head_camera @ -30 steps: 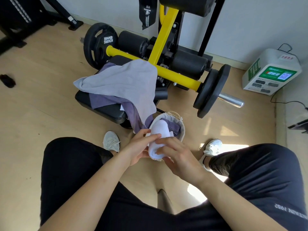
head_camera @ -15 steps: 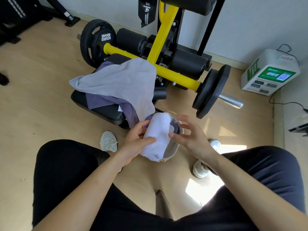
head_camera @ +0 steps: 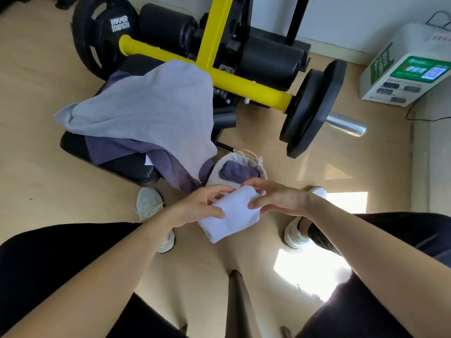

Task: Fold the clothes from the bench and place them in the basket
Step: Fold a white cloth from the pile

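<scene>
Above the basket's (head_camera: 229, 157) near rim, my left hand (head_camera: 197, 208) and right hand (head_camera: 280, 198) pinch the folded white cloth (head_camera: 231, 218). One dark folded garment (head_camera: 238, 173) lies inside. A grey cloth (head_camera: 146, 111) and a purple garment (head_camera: 114, 147) wait unfolded across the tabletop (head_camera: 127, 167).

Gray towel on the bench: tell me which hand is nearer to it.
Left. The left hand holds the white cloth just below the gray towel; the right hand holds the cloth's other side, farther right.

Folded white cloth (head_camera: 229, 215), right hand (head_camera: 280, 198) back on it, now nearer the lap, off the basket (head_camera: 263, 170) mouth.
</scene>
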The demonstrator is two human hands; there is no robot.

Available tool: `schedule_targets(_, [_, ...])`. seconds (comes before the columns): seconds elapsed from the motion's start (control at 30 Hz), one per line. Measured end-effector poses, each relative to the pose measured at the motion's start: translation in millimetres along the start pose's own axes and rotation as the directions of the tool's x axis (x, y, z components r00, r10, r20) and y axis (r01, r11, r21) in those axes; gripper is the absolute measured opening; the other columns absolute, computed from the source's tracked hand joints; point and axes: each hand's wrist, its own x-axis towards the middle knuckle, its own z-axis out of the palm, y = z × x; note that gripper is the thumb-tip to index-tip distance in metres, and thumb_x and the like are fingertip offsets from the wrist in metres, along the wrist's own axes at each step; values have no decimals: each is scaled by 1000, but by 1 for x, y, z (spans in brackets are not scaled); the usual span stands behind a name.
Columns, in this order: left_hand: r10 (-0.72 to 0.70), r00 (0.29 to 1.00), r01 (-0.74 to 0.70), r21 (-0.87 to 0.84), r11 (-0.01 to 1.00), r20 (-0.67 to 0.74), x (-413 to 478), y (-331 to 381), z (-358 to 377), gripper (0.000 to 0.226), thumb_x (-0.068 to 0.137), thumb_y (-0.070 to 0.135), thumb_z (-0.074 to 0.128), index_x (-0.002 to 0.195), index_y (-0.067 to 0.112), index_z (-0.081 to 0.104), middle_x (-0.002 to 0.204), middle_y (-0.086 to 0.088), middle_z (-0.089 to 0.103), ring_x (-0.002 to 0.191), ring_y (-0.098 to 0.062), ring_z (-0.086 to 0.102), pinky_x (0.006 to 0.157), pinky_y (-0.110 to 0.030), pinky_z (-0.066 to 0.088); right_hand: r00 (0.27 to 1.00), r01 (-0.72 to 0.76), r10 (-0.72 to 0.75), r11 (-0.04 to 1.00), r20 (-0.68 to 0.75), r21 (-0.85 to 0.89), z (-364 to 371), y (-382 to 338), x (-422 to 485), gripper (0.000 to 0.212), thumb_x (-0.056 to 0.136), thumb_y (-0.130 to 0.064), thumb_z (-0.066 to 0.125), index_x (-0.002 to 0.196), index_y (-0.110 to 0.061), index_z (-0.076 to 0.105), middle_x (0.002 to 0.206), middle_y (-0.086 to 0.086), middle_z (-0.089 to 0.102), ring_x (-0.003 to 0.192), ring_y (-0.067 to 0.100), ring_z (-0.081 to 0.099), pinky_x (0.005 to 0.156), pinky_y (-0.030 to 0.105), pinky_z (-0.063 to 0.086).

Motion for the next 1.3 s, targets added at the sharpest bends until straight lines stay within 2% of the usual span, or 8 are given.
schedule_targets(0.37, [-334,938,327,-85,941,-94,93,-62,-11,55,74,26,89,122,23,64,119,2,69,110,-18,65,86,-29,57,964,-98,141,976,-223,193,-47,65,81,50,80,-7,78,124,-6,53,114,9,65,104,24,64,82,36,58])
schedule_targets(0.47, [-344,889,279,-237,930,-303,116,-80,-10,73,63,26,94,128,25,61,125,1,66,116,-21,63,90,-37,58,918,-60,167,956,-361,289,-44,81,101,52,81,-9,78,126,-10,52,123,10,64,110,28,64,72,35,59])
schedule_targets(0.63, [-341,754,81,-436,896,-562,154,-82,14,62,77,8,86,131,16,56,118,4,65,102,-9,64,74,-12,53,805,-67,253,938,-537,341,-28,100,121,46,84,-20,79,121,-15,52,119,7,62,99,27,68,70,41,63])
schedule_targets(0.73, [-376,710,69,-472,879,-596,171,-93,25,56,80,11,83,130,15,59,115,3,66,99,-14,65,68,-12,50,722,-191,206,977,-661,95,-21,108,123,47,81,-37,76,119,-18,55,104,4,67,81,28,71,67,42,62])
schedule_targets(0.87, [-418,685,146,-450,881,-597,188,-120,26,59,75,27,82,129,19,63,120,1,67,104,-19,67,80,-27,56,637,-326,-117,855,-762,-404,-27,118,118,55,80,-48,71,126,-20,57,115,9,52,101,32,56,83,36,50])
schedule_targets(1.0, [-427,653,240,-364,900,-625,201,-135,24,69,62,53,74,127,30,66,116,8,70,99,-17,68,86,-37,60,724,-268,-87,878,-684,-396,-43,124,123,64,82,-27,74,141,-23,50,138,14,42,118,35,52,98,31,42])
schedule_targets(1.13, [-432,625,156,-438,885,-650,222,-133,29,57,84,21,76,138,16,60,128,-3,66,110,-22,66,82,-28,55,737,-223,-101,897,-668,-381,-45,136,130,60,83,-10,65,141,-16,50,133,14,52,110,34,59,92,31,46])
schedule_targets(1.3, [-362,548,268,-252,930,-754,226,-131,39,62,84,31,76,141,16,58,140,-7,62,127,-27,58,104,-39,50,731,-210,-115,900,-672,-383,-41,138,128,58,82,-15,67,138,-14,51,136,11,49,112,32,57,86,25,40])
